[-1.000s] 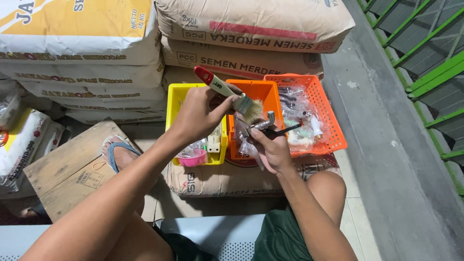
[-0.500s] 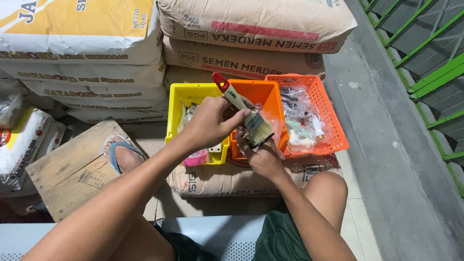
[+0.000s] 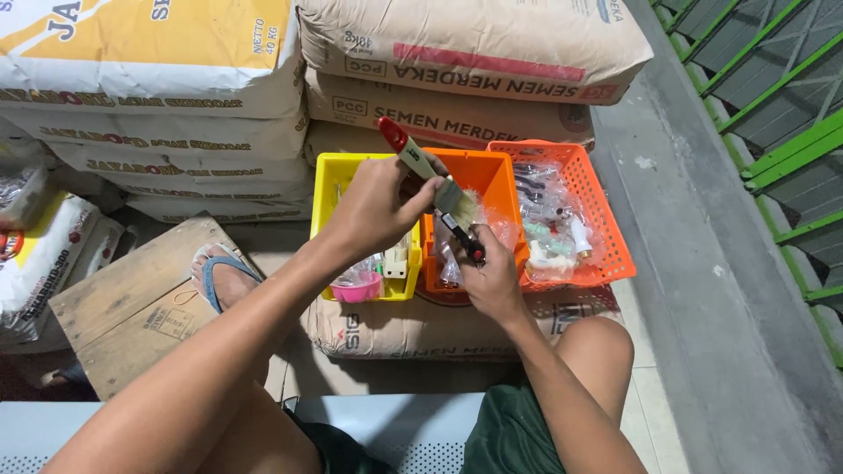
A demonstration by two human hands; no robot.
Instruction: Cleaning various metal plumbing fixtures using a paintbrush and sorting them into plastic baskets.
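Wooden brush: I see a flat paintbrush with a pale wooden handle, a red tip and light bristles [image 3: 430,175]. It is tilted, red tip up and to the left, bristles down and to the right, above the orange box.
Left hand: my left hand [image 3: 373,206] is wrapped tight around the handle of the brush, fingers closed on it.
Right hand: my right hand [image 3: 492,276] is closed on a small black tool with a red end [image 3: 464,237]. The tool points up toward the bristles and looks like it touches them.
Orange box: a deep orange plastic box [image 3: 492,180] sits in the middle, under both hands. I cannot tell what is inside it.
Yellow box: a yellow plastic box [image 3: 329,189] stands just left of the orange one, touching it. A little pink cup [image 3: 357,288] sits in its near corner.
Orange basket: an orange plastic basket with holes [image 3: 606,228] is on the right, touching the orange box. It holds clear bags of small white parts [image 3: 553,233].
Under the boxes: they all rest on a brown paper cement sack [image 3: 395,329] lying flat.
Behind: more big paper sacks [image 3: 457,61] are stacked up high.
Left side: my foot in a blue sandal [image 3: 224,276] rests on a wooden crate [image 3: 132,307].
Right side: a grey concrete floor [image 3: 702,263] runs beside a green metal railing [image 3: 781,114].
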